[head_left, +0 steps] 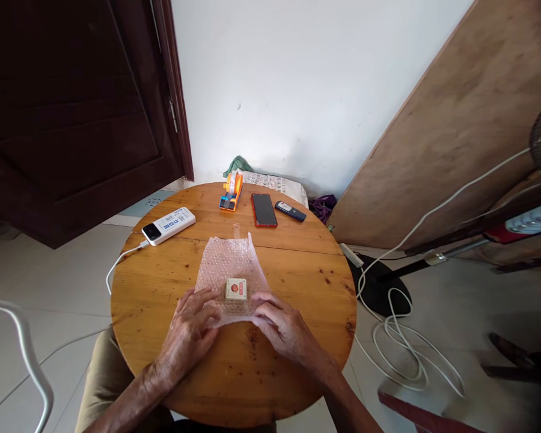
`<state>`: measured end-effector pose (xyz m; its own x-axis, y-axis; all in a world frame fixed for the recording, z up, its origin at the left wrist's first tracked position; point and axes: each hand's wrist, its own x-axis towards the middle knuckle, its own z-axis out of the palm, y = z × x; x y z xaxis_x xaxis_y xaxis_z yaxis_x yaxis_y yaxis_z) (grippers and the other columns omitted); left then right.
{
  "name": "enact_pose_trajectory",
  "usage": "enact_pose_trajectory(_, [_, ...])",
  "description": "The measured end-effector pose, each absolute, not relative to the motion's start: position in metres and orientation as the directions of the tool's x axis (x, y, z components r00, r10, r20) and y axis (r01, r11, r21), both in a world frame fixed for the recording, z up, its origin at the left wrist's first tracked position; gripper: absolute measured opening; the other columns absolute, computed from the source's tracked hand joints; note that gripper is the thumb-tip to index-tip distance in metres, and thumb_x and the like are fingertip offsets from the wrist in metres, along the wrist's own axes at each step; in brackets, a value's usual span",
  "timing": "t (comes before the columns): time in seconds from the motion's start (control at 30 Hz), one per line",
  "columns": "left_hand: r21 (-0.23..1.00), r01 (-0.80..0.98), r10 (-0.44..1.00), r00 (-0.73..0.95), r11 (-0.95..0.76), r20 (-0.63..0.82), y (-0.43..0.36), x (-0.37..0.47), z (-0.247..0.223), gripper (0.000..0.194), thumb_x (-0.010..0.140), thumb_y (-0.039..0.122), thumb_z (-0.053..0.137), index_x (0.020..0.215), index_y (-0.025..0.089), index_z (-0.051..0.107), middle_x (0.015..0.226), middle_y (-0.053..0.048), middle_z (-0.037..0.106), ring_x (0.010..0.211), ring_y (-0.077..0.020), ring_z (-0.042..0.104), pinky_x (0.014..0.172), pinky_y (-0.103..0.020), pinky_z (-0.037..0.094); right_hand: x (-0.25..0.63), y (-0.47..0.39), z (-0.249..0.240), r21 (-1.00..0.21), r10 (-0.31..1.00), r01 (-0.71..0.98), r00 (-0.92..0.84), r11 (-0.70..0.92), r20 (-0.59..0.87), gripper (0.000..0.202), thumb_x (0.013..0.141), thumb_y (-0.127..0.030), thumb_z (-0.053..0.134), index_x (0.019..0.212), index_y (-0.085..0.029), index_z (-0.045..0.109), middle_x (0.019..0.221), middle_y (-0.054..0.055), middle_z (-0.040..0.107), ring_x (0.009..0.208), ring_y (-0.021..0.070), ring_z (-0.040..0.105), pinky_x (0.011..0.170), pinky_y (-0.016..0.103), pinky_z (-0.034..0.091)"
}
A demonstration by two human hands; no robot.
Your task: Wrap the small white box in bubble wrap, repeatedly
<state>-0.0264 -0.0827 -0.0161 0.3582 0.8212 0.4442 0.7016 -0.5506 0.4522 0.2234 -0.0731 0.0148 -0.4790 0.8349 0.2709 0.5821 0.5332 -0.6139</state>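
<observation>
A small cream box with a red print (236, 289) lies on a sheet of bubble wrap (228, 258) spread on the round wooden table. My left hand (192, 322) rests on the wrap's near left corner, its fingers apart and lying flat just left of the box. On the other side, my right hand (282, 325) has its thumb and fingers closed on the near right edge of the wrap. A short strip of clear tape (237, 230) sticks out past the far edge of the wrap.
Along the far side of the table (309, 294) stand an orange tape dispenser (231, 192), a red-edged phone (264, 210) and a dark blue device (290, 210). A white power bank (169, 226) with a cable lies at the left.
</observation>
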Motion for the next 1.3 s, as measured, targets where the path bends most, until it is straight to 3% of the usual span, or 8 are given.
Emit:
enact_pose_trajectory(0.17, [0.464, 0.697, 0.821, 0.338, -0.547, 0.46, -0.059, -0.016, -0.008, 0.014, 0.084, 0.02, 0.062, 0.097, 0.024, 0.064, 0.126, -0.011, 0.065, 0.119, -0.029, 0.06, 0.104, -0.057, 0.042, 0.225, -0.062, 0.024, -0.66, 0.868, 0.609, -0.476, 0.44, 0.14, 0.013, 0.094, -0.018, 0.051, 0.086, -0.02, 0.061, 0.131, 0.013, 0.06, 0.116, 0.0219, 0.062, 0.09, 0.032, 0.05])
enact_pose_trajectory(0.33, [0.563, 0.622, 0.832, 0.314, -0.544, 0.458, -0.043, 0.0, -0.011, 0.004, 0.084, 0.019, 0.062, 0.082, 0.022, 0.063, 0.121, -0.01, 0.069, 0.11, -0.0266, 0.066, 0.101, -0.052, 0.047, 0.222, -0.049, 0.03, -0.718, 0.861, 0.565, -0.5, 0.406, 0.093, 0.017, 0.095, -0.019, 0.048, 0.082, -0.019, 0.059, 0.125, 0.013, 0.064, 0.132, 0.0238, 0.051, 0.097, 0.034, 0.046])
enact_pose_trajectory(0.4, [0.634, 0.575, 0.853, 0.283, -0.517, 0.439, -0.039, 0.003, -0.011, 0.006, 0.084, 0.017, 0.061, 0.079, 0.021, 0.062, 0.117, -0.01, 0.07, 0.106, -0.0237, 0.067, 0.094, -0.042, 0.053, 0.221, -0.046, 0.034, -0.726, 0.867, 0.571, -0.494, 0.382, 0.068, 0.019, 0.096, -0.02, 0.046, 0.082, -0.02, 0.058, 0.117, 0.011, 0.066, 0.122, 0.0228, 0.057, 0.092, 0.032, 0.046])
enact_pose_trajectory(0.47, [0.698, 0.522, 0.871, 0.268, -0.49, 0.41, -0.035, 0.003, -0.008, 0.008, 0.084, 0.016, 0.06, 0.078, 0.021, 0.061, 0.111, -0.008, 0.072, 0.101, -0.0204, 0.069, 0.085, -0.033, 0.056, 0.22, -0.045, 0.037, -0.713, 0.88, 0.607, -0.475, 0.35, 0.027, 0.02, 0.097, -0.022, 0.045, 0.082, -0.02, 0.058, 0.103, 0.007, 0.069, 0.099, 0.0196, 0.065, 0.081, 0.029, 0.046])
enact_pose_trajectory(0.57, [0.768, 0.449, 0.889, 0.268, -0.457, 0.372, -0.034, 0.0, -0.002, 0.009, 0.084, 0.017, 0.059, 0.076, 0.02, 0.061, 0.102, -0.006, 0.074, 0.092, -0.0166, 0.071, 0.078, -0.027, 0.055, 0.219, -0.048, 0.039, -0.687, 0.901, 0.658, -0.433, 0.309, -0.009, 0.02, 0.097, -0.026, 0.046, 0.082, -0.019, 0.058, 0.084, 0.002, 0.068, 0.074, 0.0149, 0.061, 0.068, 0.025, 0.042])
enact_pose_trajectory(0.8, [0.866, 0.381, 0.934, 0.277, -0.324, 0.227, -0.045, -0.004, 0.003, 0.012, 0.084, 0.023, 0.064, 0.073, 0.019, 0.063, 0.094, -0.004, 0.074, 0.087, -0.0153, 0.07, 0.079, -0.026, 0.053, 0.218, -0.067, 0.03, -0.655, 0.956, 0.72, -0.293, 0.229, 0.012, 0.02, 0.095, -0.03, 0.049, 0.083, -0.019, 0.061, 0.077, 0.001, 0.068, 0.068, 0.0152, 0.061, 0.063, 0.024, 0.039])
enact_pose_trajectory(1.1, [0.891, 0.353, 0.94, 0.286, -0.284, 0.187, -0.047, -0.004, 0.003, 0.018, 0.084, 0.026, 0.066, 0.068, 0.018, 0.063, 0.087, -0.004, 0.073, 0.08, -0.0149, 0.069, 0.073, -0.025, 0.051, 0.224, -0.076, 0.017, -0.623, 0.982, 0.763, -0.182, 0.173, 0.051, 0.03, 0.096, -0.038, 0.046, 0.075, -0.02, 0.057, 0.069, 0.002, 0.065, 0.063, 0.0161, 0.059, 0.058, 0.025, 0.038])
enact_pose_trajectory(1.3, [0.906, 0.355, 0.948, 0.29, -0.23, 0.127, -0.042, -0.002, 0.004, 0.013, 0.081, 0.024, 0.064, 0.07, 0.018, 0.063, 0.084, -0.004, 0.072, 0.079, -0.0153, 0.067, 0.072, -0.025, 0.05, 0.221, -0.078, 0.006, -0.506, 0.987, 0.848, -0.136, 0.158, 0.081, 0.026, 0.093, -0.036, 0.051, 0.071, -0.021, 0.053, 0.065, 0.001, 0.063, 0.058, 0.0167, 0.058, 0.054, 0.026, 0.036])
